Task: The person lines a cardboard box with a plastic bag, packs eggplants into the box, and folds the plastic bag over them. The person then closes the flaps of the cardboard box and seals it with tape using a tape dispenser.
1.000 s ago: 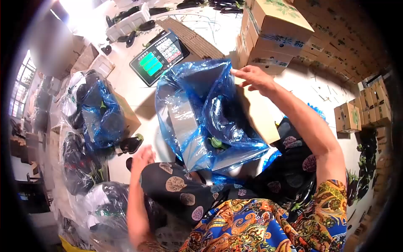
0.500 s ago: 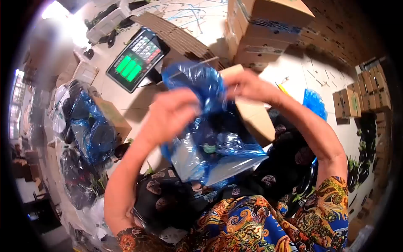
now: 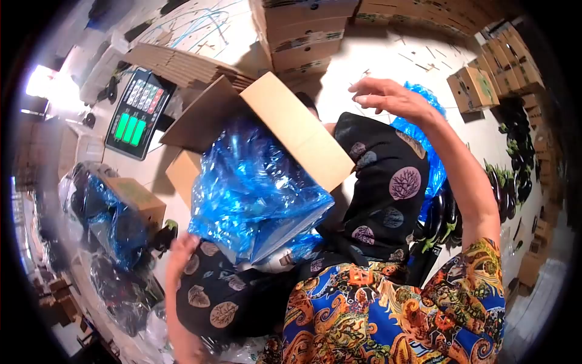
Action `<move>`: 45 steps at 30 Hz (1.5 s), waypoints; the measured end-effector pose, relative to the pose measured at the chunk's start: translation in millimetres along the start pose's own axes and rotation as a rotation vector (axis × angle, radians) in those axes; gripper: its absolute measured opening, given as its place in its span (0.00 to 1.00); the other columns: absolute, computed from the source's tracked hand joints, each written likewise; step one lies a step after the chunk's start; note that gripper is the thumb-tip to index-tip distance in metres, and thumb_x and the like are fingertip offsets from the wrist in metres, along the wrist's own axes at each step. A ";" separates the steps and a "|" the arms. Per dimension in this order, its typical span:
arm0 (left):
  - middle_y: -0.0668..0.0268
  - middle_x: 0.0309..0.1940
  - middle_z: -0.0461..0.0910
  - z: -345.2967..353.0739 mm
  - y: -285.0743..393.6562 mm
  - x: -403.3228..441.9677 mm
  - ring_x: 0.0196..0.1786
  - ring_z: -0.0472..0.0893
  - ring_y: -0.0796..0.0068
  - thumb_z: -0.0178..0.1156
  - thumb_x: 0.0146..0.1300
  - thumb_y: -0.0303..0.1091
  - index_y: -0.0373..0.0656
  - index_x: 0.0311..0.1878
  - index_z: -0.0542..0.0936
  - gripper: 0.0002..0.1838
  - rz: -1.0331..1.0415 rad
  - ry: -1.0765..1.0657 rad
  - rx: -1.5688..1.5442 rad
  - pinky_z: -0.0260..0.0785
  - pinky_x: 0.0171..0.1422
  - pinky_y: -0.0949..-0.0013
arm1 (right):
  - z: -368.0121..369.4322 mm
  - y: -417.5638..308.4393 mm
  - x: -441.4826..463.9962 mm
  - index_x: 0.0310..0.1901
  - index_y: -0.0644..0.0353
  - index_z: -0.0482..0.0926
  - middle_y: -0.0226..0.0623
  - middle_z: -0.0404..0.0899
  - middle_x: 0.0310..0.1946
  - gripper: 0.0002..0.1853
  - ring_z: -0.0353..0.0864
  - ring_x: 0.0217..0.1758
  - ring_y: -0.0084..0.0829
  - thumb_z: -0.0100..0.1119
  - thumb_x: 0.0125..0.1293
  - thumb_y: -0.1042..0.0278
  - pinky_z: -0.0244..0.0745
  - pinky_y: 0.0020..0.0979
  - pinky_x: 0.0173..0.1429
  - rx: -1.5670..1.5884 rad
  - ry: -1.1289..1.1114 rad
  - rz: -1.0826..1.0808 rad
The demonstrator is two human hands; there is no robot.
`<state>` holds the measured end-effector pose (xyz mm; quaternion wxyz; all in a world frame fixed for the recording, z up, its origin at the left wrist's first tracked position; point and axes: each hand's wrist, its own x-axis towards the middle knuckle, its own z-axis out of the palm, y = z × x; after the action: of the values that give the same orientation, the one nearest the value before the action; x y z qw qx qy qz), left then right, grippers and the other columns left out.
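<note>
A blue plastic bag (image 3: pixel 254 194) lines an open cardboard box (image 3: pixel 300 130) between the knees, its loose end hanging over the near side towards the lap. The bag hides what is inside the box. At the bag's lower left corner is my left hand (image 3: pixel 180 253), slightly blurred, its fingers closed on the plastic edge. My right hand (image 3: pixel 391 98) is raised in the air right of the box, fingers stretched out and holding nothing. Behind that forearm lies another piece of blue plastic (image 3: pixel 433 161).
A scale display (image 3: pixel 139 115) with green digits stands left of the box. Flattened cardboard (image 3: pixel 188 64) and stacked boxes (image 3: pixel 306 36) are beyond it. Eggplants (image 3: pixel 445 212) lie to the right. A blue-lined box (image 3: pixel 139 200) and bagged goods (image 3: pixel 121 291) are at left.
Both hands were at the bunched bag above the box. Now the bag's end lies down over the near side, my left hand is lower left, and my right hand has let go. The view has shifted.
</note>
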<state>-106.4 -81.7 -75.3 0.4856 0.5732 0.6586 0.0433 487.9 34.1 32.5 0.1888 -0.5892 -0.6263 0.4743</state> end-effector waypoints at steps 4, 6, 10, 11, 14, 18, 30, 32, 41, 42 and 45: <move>0.68 0.39 0.81 92.3 -37.6 10.5 0.41 0.77 0.77 0.56 0.68 0.40 0.37 0.53 0.79 0.18 -0.076 -0.071 0.173 0.72 0.47 0.68 | 14.7 97.7 24.5 0.61 0.58 0.78 0.39 0.80 0.57 0.26 0.78 0.58 0.29 0.63 0.66 0.51 0.72 0.31 0.62 0.356 -0.089 0.280; 0.67 0.39 0.81 115.6 -38.9 25.0 0.42 0.77 0.76 0.56 0.68 0.40 0.37 0.53 0.79 0.18 -0.107 -0.030 0.178 0.72 0.47 0.68 | 42.9 93.7 20.8 0.60 0.60 0.78 0.38 0.81 0.56 0.24 0.78 0.58 0.27 0.65 0.66 0.58 0.70 0.29 0.66 0.588 -0.147 0.303; 0.67 0.39 0.81 134.8 -37.3 54.1 0.42 0.77 0.76 0.56 0.68 0.40 0.37 0.53 0.79 0.18 -0.153 0.011 0.194 0.72 0.47 0.68 | 59.1 105.5 66.4 0.64 0.63 0.74 0.39 0.79 0.58 0.26 0.78 0.59 0.29 0.61 0.68 0.59 0.70 0.30 0.66 0.469 -0.350 0.339; 0.67 0.39 0.81 137.3 -36.9 61.4 0.42 0.77 0.76 0.56 0.68 0.40 0.37 0.53 0.79 0.18 -0.161 0.016 0.204 0.72 0.47 0.68 | 66.8 133.9 101.5 0.65 0.64 0.72 0.39 0.78 0.59 0.27 0.77 0.60 0.30 0.60 0.69 0.58 0.69 0.31 0.67 0.346 -0.541 0.325; 0.67 0.40 0.81 140.1 -35.5 75.1 0.42 0.77 0.76 0.56 0.67 0.40 0.37 0.53 0.79 0.18 -0.196 0.016 0.223 0.72 0.47 0.68 | 108.1 179.6 164.9 0.69 0.66 0.67 0.46 0.70 0.67 0.32 0.68 0.69 0.35 0.57 0.69 0.53 0.60 0.35 0.72 0.274 -0.826 0.368; 0.67 0.40 0.81 137.9 -35.2 85.7 0.42 0.77 0.76 0.56 0.67 0.40 0.38 0.53 0.79 0.18 -0.226 0.020 0.235 0.72 0.47 0.68 | 97.5 140.4 138.4 0.73 0.62 0.61 0.51 0.64 0.71 0.43 0.59 0.77 0.37 0.63 0.62 0.47 0.54 0.36 0.76 0.220 -0.592 0.481; 0.67 0.41 0.81 140.0 -33.6 94.7 0.43 0.77 0.76 0.56 0.67 0.40 0.38 0.53 0.79 0.18 -0.265 0.038 0.231 0.72 0.47 0.69 | 150.2 176.9 230.8 0.48 0.61 0.80 0.43 0.81 0.45 0.18 0.80 0.46 0.44 0.63 0.59 0.59 0.75 0.40 0.47 -0.503 -1.220 -0.540; 0.67 0.41 0.81 140.3 -34.9 93.9 0.43 0.77 0.76 0.56 0.67 0.40 0.38 0.53 0.79 0.18 -0.275 0.040 0.230 0.72 0.48 0.69 | 167.3 192.4 272.4 0.47 0.61 0.79 0.42 0.80 0.43 0.16 0.79 0.45 0.44 0.61 0.62 0.59 0.74 0.40 0.47 -0.183 -1.668 -1.092; 0.66 0.41 0.81 140.9 -36.4 95.0 0.43 0.77 0.75 0.57 0.67 0.40 0.38 0.53 0.79 0.18 -0.305 0.057 0.210 0.71 0.48 0.69 | 163.8 180.6 270.5 0.35 0.59 0.74 0.40 0.76 0.34 0.10 0.75 0.37 0.43 0.61 0.64 0.62 0.68 0.40 0.41 -0.106 -1.701 -0.963; 0.66 0.41 0.81 141.4 -35.9 96.5 0.43 0.77 0.75 0.57 0.67 0.40 0.38 0.53 0.79 0.18 -0.305 0.059 0.209 0.71 0.48 0.69 | 161.7 180.4 267.1 0.33 0.58 0.73 0.40 0.75 0.33 0.10 0.74 0.36 0.42 0.61 0.64 0.62 0.67 0.40 0.41 -0.099 -1.700 -0.947; 0.66 0.41 0.81 141.6 -38.1 92.4 0.43 0.77 0.75 0.57 0.67 0.40 0.38 0.54 0.79 0.18 -0.312 0.066 0.201 0.71 0.48 0.69 | 134.1 156.9 209.7 0.23 0.57 0.71 0.39 0.75 0.24 0.14 0.74 0.27 0.45 0.66 0.59 0.64 0.64 0.41 0.30 -0.446 -1.122 -0.634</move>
<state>-24.0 -91.8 -227.5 0.4049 0.5080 0.7560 -0.0797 419.7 154.0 -227.4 -0.1605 -0.0669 -0.8546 0.4893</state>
